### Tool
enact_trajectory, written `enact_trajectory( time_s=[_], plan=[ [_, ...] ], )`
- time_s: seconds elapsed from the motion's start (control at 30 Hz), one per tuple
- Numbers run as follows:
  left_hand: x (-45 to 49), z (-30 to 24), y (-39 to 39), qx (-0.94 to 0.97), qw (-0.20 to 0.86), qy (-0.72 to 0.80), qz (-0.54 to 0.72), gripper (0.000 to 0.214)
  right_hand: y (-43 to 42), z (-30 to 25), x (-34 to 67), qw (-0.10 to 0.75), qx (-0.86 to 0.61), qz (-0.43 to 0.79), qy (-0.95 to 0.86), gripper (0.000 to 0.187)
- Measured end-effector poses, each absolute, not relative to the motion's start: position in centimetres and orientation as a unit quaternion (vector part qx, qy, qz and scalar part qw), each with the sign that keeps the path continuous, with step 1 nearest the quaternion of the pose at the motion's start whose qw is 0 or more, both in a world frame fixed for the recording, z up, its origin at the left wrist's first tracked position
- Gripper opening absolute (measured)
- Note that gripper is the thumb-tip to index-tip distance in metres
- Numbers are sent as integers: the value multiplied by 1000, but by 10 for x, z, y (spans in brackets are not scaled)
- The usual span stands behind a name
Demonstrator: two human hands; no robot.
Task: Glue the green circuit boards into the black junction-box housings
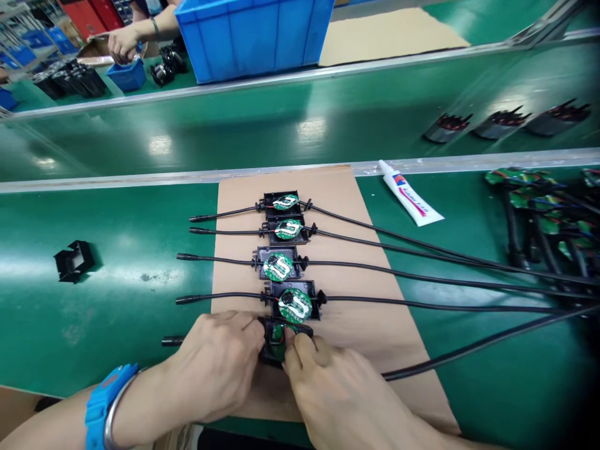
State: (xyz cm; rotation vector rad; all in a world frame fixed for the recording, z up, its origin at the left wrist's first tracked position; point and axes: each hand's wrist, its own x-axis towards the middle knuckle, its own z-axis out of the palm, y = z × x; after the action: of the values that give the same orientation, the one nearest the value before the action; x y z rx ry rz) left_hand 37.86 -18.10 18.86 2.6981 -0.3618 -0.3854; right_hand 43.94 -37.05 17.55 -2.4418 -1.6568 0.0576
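Note:
Both my hands meet over the nearest black housing (274, 340) on a brown cardboard sheet (360, 325). My left hand (218, 369), with a blue wristband, grips the housing's left side with curled fingers. My right hand (337, 387) presses a small green circuit board (278, 334) into it with thumb and fingertips. A black cable (469, 347) runs from this housing to the right. Behind it lie several more black housings with round green boards (294, 305), each with cables out both sides, lined up in a column.
A white glue tube (410, 200) lies right of the cardboard. A pile of wired green boards (544, 212) sits far right. A loose black housing (72, 260) rests at left. Beyond the conveyor are a blue crate (253, 34), black parts, and another person's hand (122, 44).

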Motion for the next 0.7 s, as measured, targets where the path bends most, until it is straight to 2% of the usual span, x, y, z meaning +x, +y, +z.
enact_trajectory(
  time_s=[0.2,0.37,0.5,0.6,0.7],
  plan=[
    [381,192,-179,950,249,-102,-156,22,-374,176,440,95,-825,18,-557,39],
    [381,191,-180,965,162,-96,-183,21,-374,177,442,113,-819,37,-562,33],
    [393,189,-183,960,46,-178,-210,20,-376,176,442,113,-822,47,-556,30],
    [399,189,-186,962,40,-189,-193,23,-374,173,442,114,-824,45,-553,24],
    [397,192,-186,976,66,-125,-165,19,-368,173,441,106,-827,10,-552,16]
  ],
)
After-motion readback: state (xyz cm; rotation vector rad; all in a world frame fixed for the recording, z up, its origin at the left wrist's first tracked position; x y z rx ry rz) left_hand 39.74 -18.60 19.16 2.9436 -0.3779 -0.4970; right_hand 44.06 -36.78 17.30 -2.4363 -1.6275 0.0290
